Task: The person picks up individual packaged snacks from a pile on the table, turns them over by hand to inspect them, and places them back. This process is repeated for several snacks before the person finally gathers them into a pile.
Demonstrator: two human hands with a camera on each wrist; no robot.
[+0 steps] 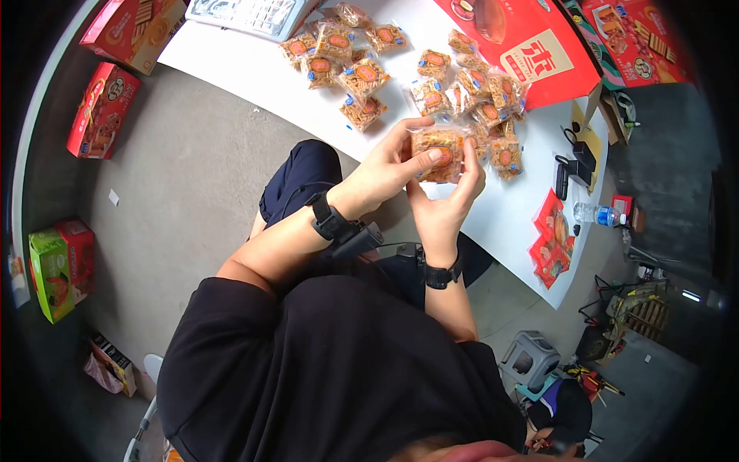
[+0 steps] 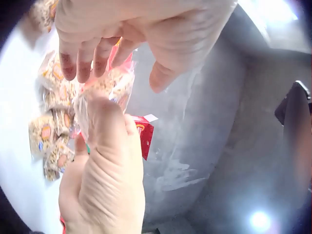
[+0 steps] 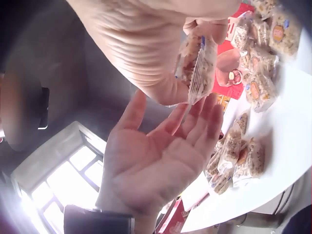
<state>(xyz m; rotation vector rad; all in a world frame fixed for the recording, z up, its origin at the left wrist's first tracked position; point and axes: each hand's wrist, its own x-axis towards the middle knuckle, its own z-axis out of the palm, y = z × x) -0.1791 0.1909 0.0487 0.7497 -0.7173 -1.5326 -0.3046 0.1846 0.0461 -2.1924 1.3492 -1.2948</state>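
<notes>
In the head view, a clear-wrapped crispy snack cake (image 1: 437, 171) with an orange label is between the two hands, above the table's near edge. My right hand (image 1: 443, 215) grips it; in the right wrist view, the thumb and fingers close round the wrapper (image 3: 202, 73) beside its crimped seam. My left hand (image 1: 385, 173) is around the far side, its thumb overlapping the packet's front in the head view. Seen from the left wrist, the left fingers (image 2: 84, 61) are straight and spread next to the packet. Similar wrapped cakes lie in two groups, left (image 1: 335, 65) and right (image 1: 493, 88).
A large red box (image 1: 531, 46) stands behind the right group. A white tray-like object (image 1: 250, 15) is at the table's far left. Toward the right edge lie a red wrapper (image 1: 553, 242), a water bottle (image 1: 596, 214) and black devices (image 1: 581, 158). Boxes (image 1: 104, 112) sit on the floor leftward.
</notes>
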